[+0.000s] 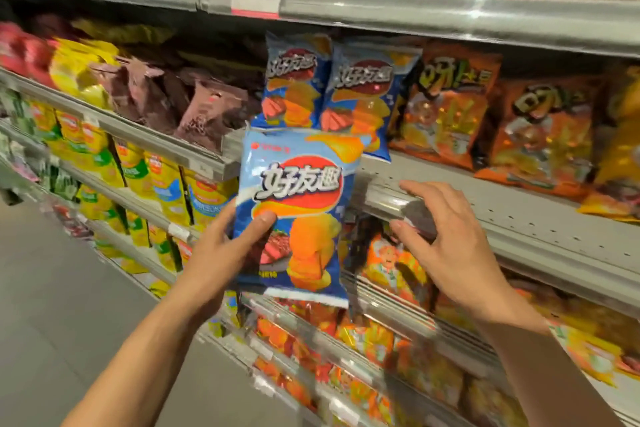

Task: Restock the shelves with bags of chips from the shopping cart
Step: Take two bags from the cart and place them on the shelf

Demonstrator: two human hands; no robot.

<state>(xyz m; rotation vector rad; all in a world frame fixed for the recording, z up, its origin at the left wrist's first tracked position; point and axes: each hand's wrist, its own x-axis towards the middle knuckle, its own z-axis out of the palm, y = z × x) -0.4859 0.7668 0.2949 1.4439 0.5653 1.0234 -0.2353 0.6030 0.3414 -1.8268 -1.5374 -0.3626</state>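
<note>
My left hand (227, 246) grips a blue bag of chips (298, 191) by its lower left side and holds it upright in front of the middle shelf (485, 215). Two matching blue bags (294, 80) (367, 90) stand on that shelf just behind it. My right hand (446, 239) hovers at the shelf's front edge to the right of the held bag, fingers spread, holding nothing. The shopping cart is out of view.
Orange chip bags (446, 104) fill the shelf to the right, brown bags (194, 104) and yellow bags (79, 69) to the left. More bags pack the shelves above and below. Bare grey shelf surface shows beside my right hand. The aisle floor (69, 288) lies at the left.
</note>
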